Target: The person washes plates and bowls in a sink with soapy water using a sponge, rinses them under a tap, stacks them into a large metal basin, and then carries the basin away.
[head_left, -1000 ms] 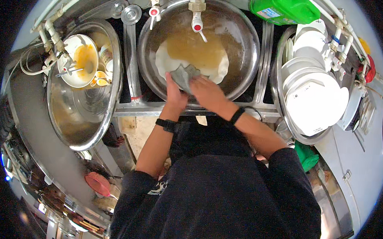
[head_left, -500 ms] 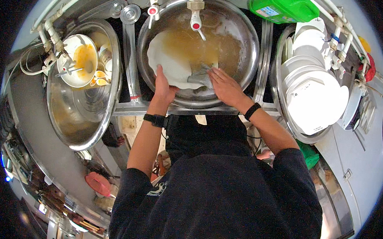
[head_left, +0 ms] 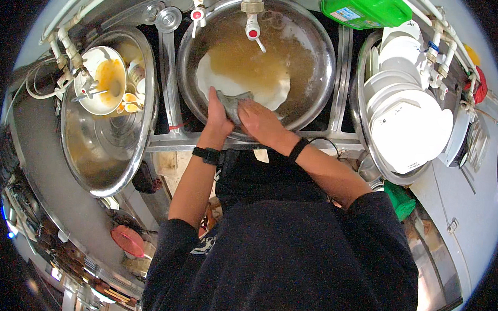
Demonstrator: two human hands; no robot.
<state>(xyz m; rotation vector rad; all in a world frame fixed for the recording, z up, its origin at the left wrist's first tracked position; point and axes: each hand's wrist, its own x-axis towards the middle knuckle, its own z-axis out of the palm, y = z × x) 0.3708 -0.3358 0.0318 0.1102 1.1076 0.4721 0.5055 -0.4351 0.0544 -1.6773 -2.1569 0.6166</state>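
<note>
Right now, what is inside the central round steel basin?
The round steel basin holds cloudy brown water partly covering a white scalloped plate; a grey cloth in the right hand overlaps the plate. The bottom beneath is hidden.

White wavy-rimmed plate [head_left: 221, 80], partly under murky brown water [head_left: 258, 53] in a round steel sink [head_left: 327, 76], crumpled grey cloth [head_left: 231, 104] against its seven o'clock edge

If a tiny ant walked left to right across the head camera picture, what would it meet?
Dirty white bowl → round metal disc → left hand → grey cloth → right hand → stacked white plates.
</note>
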